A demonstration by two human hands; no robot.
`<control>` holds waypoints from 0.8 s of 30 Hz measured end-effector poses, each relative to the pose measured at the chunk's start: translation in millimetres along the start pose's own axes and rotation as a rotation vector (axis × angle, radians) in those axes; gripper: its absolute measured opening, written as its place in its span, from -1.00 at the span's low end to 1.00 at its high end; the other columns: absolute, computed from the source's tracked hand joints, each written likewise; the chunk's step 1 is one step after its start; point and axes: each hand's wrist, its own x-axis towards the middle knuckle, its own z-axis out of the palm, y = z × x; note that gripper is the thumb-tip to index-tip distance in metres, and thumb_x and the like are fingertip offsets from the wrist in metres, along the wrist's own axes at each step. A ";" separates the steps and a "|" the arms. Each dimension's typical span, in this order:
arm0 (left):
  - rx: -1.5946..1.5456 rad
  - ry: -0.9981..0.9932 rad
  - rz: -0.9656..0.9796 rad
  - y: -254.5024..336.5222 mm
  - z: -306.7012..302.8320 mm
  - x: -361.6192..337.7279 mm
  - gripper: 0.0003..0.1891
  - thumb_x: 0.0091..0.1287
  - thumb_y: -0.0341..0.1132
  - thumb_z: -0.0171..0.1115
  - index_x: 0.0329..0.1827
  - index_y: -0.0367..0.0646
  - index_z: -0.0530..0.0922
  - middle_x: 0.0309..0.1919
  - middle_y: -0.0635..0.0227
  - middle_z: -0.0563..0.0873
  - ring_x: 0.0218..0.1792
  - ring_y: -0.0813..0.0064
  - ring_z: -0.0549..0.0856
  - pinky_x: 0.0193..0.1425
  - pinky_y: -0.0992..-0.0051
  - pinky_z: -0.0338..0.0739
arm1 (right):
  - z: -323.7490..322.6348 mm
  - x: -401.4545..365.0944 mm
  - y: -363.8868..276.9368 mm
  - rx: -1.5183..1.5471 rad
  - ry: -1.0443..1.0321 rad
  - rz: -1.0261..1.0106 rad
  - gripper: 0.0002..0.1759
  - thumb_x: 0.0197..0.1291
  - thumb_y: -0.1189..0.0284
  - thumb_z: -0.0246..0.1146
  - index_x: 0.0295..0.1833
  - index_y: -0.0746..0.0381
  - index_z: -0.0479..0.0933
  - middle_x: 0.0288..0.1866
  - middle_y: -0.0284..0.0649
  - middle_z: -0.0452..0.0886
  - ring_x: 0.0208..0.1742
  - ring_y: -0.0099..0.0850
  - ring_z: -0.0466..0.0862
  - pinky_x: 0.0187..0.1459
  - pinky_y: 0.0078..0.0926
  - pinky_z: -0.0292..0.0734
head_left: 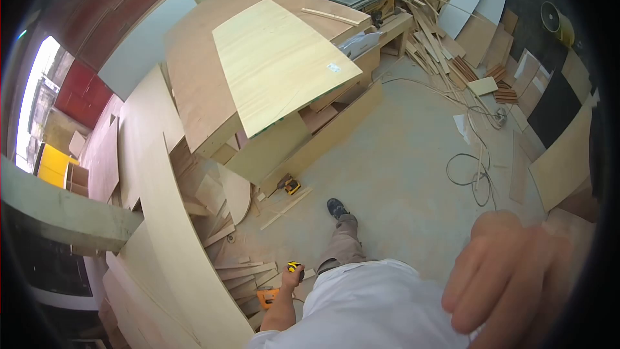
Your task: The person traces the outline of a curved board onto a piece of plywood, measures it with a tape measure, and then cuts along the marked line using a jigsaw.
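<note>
My left hand [290, 279] hangs low beside my white shirt, its fingers wrapped around a yellow and black tape measure [295, 267]. Just below it, an orange power tool [267, 297] lies by some wood offcuts, partly hidden by my forearm. Close to the camera, my right hand [507, 278] is raised at the right, with fingers curled and pressed together. Whatever it may hold is hidden. Ahead of me, a pale plywood panel [278, 61] with a small white label rests on the large workbench [194, 100], overhanging its near edge.
A cordless drill [289, 185] and a thin wood strip [287, 209] lie on the floor [387, 168]. Cable loops [471, 178] lie at the right. Scrap wood [439, 48] is piled at the back right. Long boards [152, 200] stand at left, near a beam [71, 207].
</note>
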 end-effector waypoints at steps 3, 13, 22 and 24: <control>0.007 0.011 -0.015 54.2 13.5 26.6 -0.20 0.09 0.06 0.61 0.19 -0.31 0.43 -0.31 0.18 0.69 -0.52 0.42 0.68 -0.57 0.41 0.57 | 9.0 60.4 8.5 -0.317 0.114 0.157 -0.64 0.16 0.32 0.49 -0.38 0.27 0.44 -0.60 -0.35 0.23 -0.68 -0.57 0.17 -0.61 -0.51 -0.03; -0.037 -0.036 0.154 232.1 5.4 143.3 -0.32 0.11 0.04 0.61 0.05 -0.29 0.49 -0.33 0.23 0.68 -0.49 0.47 0.67 -0.48 0.46 0.60 | -66.6 218.2 165.7 0.806 -0.366 -0.358 -0.81 0.26 0.55 0.27 -0.11 0.08 0.73 -0.29 -0.27 0.67 -0.74 -0.61 0.23 -0.69 -0.56 -0.05; -0.379 0.144 -0.004 302.8 -16.4 175.2 -0.43 0.24 0.06 0.50 0.11 -0.11 0.48 -0.37 0.32 0.66 -0.57 0.47 0.67 -0.57 0.48 0.53 | -165.2 283.5 272.9 1.028 -0.205 -0.457 -0.85 0.22 0.68 0.23 -0.42 0.33 0.56 -0.55 -0.14 0.50 -0.70 -0.45 0.40 -0.72 -0.48 0.14; -0.441 0.190 -0.132 291.9 -8.0 171.8 -0.46 0.30 0.14 0.41 0.10 -0.05 0.48 -0.36 0.31 0.65 -0.58 0.44 0.69 -0.59 0.50 0.50 | -191.9 286.2 316.6 0.872 0.001 -0.431 -0.91 0.38 0.58 0.21 -0.19 0.30 0.62 -0.42 -0.20 0.57 -0.70 -0.62 0.31 -0.68 -0.57 0.14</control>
